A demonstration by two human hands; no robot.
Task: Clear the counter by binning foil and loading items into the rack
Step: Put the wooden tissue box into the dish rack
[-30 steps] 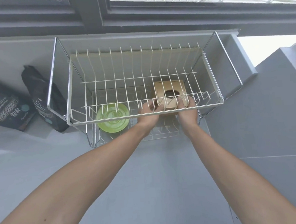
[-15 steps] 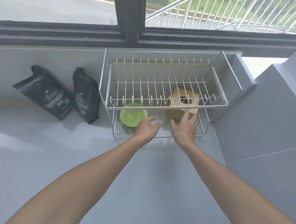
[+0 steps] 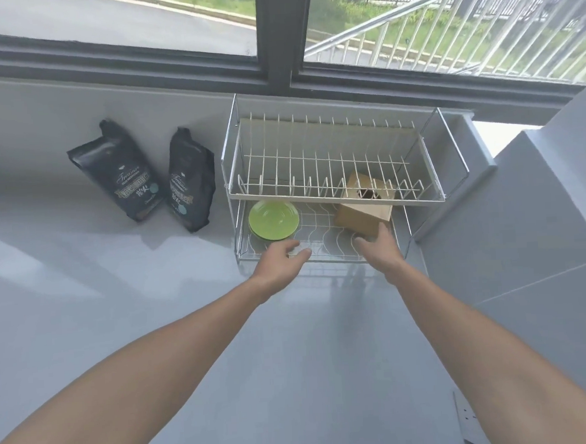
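Note:
A two-tier wire dish rack stands on the grey counter under the window. On its lower tier lie a green plate at the left and a tilted wooden box with a dark hole at the right. My left hand hovers at the rack's front edge, fingers loosely apart, holding nothing. My right hand is just in front of the box, fingertips touching or nearly touching its lower corner, not gripping it. No foil is in view.
Two black coffee bags lean against the wall left of the rack. A grey wall rises at the right. A white socket plate sits low on the right. A window frame runs along the back.
Both hands have let go of the wooden box and drawn back out of the lower tier to its front edge. The view has pulled back and up, showing the window.

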